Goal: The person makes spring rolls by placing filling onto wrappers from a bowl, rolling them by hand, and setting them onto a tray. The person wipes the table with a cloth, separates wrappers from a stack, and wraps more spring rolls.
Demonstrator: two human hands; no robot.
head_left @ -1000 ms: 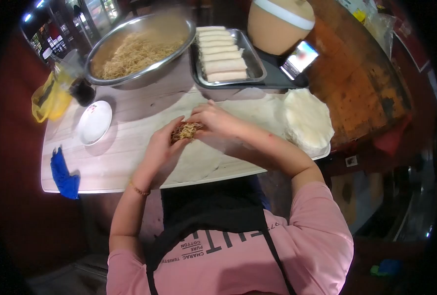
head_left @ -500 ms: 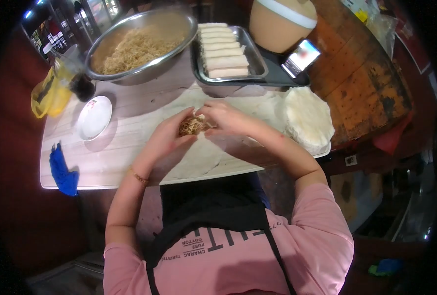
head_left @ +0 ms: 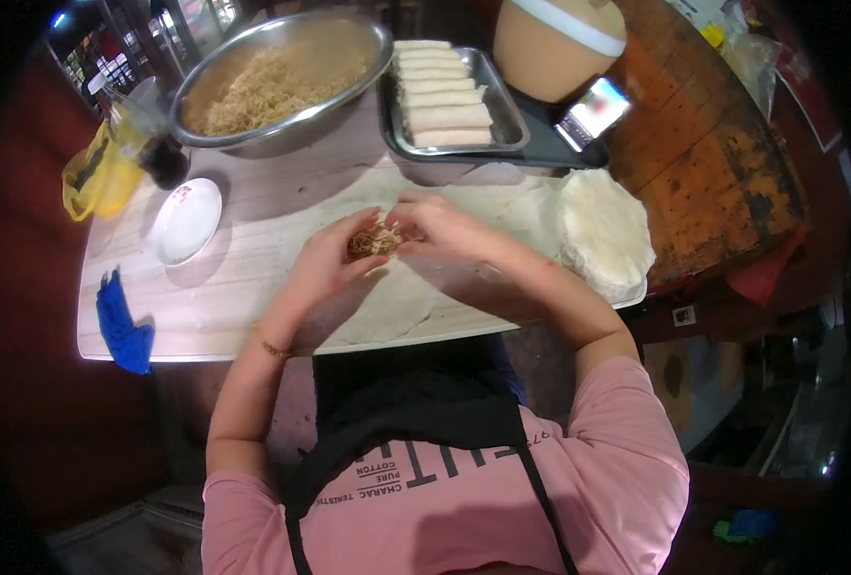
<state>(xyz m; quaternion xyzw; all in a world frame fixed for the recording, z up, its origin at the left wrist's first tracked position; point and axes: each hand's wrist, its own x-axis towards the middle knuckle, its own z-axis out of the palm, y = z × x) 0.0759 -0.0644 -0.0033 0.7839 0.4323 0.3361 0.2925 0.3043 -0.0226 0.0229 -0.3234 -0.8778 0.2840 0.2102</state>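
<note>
One clump of shredded filling [head_left: 374, 241] lies between the left hand [head_left: 329, 254] and right hand [head_left: 447, 230], fingers clasped around its ends, with one metal bowl [head_left: 286, 137] and one tray [head_left: 506, 119] beyond the fingertips.

At six o'clock there is a pink short-sleeved shirt [head_left: 487, 489] under a black apron [head_left: 411, 417]; at eight, a thin bracelet [head_left: 273, 351].

left hand [head_left: 334, 257] + right hand [head_left: 440, 228]: 2 | clump of shreds [head_left: 375, 240]: 1 | steel bowl [head_left: 349, 40]: 1 | steel tray [head_left: 508, 120]: 1 | pale rolls [head_left: 446, 99]: about 8 | dark tray [head_left: 542, 144]: 1 | tan tub [head_left: 550, 53]: 1 | phone [head_left: 593, 113]: 1 | white dish [head_left: 187, 222]: 1 | blue cloth [head_left: 124, 324]: 1 | stack of sheets [head_left: 605, 225]: 1
</note>
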